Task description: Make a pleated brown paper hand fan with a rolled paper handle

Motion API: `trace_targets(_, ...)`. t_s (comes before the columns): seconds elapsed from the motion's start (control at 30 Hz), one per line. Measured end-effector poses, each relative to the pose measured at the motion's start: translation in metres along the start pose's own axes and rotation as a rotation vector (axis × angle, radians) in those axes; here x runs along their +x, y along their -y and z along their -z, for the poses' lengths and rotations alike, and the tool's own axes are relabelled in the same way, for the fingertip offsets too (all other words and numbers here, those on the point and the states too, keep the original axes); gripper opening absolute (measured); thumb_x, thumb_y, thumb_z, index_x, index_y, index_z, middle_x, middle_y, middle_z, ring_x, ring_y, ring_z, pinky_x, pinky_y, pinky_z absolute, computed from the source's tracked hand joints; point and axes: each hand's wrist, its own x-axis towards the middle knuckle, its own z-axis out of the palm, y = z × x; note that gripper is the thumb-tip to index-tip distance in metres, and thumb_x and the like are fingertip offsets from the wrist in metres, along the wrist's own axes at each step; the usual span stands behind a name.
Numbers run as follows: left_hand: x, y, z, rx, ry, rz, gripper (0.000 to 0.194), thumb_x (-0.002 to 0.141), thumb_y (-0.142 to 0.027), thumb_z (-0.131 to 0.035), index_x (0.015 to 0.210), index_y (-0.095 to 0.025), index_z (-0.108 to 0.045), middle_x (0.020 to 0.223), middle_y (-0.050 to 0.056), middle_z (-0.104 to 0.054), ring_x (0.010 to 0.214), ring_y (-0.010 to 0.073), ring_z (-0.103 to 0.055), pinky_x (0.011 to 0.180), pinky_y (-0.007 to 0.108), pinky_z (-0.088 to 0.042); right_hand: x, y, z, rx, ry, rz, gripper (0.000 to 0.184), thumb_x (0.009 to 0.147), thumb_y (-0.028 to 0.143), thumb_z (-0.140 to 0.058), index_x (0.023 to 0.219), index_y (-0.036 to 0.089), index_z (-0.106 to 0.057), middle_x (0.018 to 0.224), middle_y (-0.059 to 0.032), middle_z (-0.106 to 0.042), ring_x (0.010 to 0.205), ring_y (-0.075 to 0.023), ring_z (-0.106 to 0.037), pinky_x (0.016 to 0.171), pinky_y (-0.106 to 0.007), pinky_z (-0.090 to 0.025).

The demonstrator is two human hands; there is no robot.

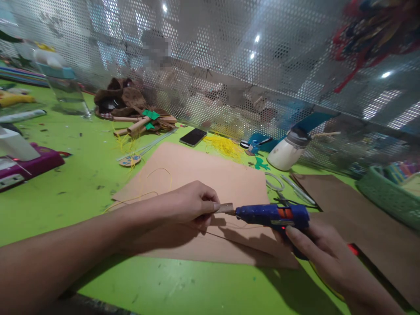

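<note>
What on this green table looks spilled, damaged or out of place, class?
A loose tangle of yellow strands spreads beside the phone, looking untidy, and dark specks mark the table. Nothing looks plainly damaged.

Phone and clear jar toward the back
I see a power strip left, a green basket right.

Green table, top flecked with dark marks. Perforated grey panel upright along table's far side, running full width of view. White light spots on panel, above table; lamps or reflections, cannot tell. Red-and-dark decoration, blurred, above table's far right. Dark strip past table's near edge, unclear.
</note>
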Motion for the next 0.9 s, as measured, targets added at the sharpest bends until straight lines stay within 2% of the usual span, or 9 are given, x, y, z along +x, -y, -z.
trace_targets(0.2,0.0007,-0.0009,0.0007,0.042,-0.039,0.015,0.024,0.081,-0.036,-0.05,0.07,-0.016,-0.057,0.054,0.0,-0.056,0.048,0.0112,-0.045,0.049,0.023,-0.033,-0.0001,-0.002,-0.0004,0.09,0.016,-0.029,0.047,0.092,0.056,-0.045,0.068,0.018,-0.061,0.062,-0.0024,-0.055,0.057,-0.0156,-0.05,0.051,-0.026,-0.039)
trace_targets(0.33,-0.0002,0.0002,0.0003,0.061,-0.017,-0.002,0.022,0.081,-0.034,-0.05,0.072,-0.016,-0.059,0.052,-0.001,-0.055,0.049,0.0115,-0.048,0.05,0.022,-0.036,0.002,-0.0044,-0.0011,0.139,0.017,-0.051,0.047,0.092,0.056,-0.045,0.071,0.017,-0.062,0.063,-0.0026,-0.055,0.058,-0.0154,-0.051,0.051,-0.026,-0.039)
trace_targets(0.7,-0.0008,-0.0034,-0.0002,0.024,0.02,0.0,0.021,0.082,-0.031,-0.05,0.071,-0.015,-0.059,0.055,0.0,-0.06,0.05,0.0112,-0.048,0.053,0.023,-0.036,-0.0006,0.0,-0.0011,0.045,-0.004,-0.041,0.047,0.092,0.055,-0.046,0.069,0.018,-0.063,0.062,-0.0021,-0.055,0.056,-0.0152,-0.049,0.049,-0.026,-0.038)
trace_targets(0.9,-0.0016,0.0005,-0.0002,0.007,0.023,-0.023,0.018,0.082,-0.028,-0.05,0.07,-0.016,-0.058,0.051,-0.002,-0.055,0.049,0.0116,-0.049,0.051,0.023,-0.037,-0.0005,-0.0041,0.0004,0.042,0.026,-0.04,0.047,0.093,0.055,-0.043,0.075,0.017,-0.064,0.065,-0.0033,-0.057,0.06,-0.0164,-0.052,0.053,-0.027,-0.041)
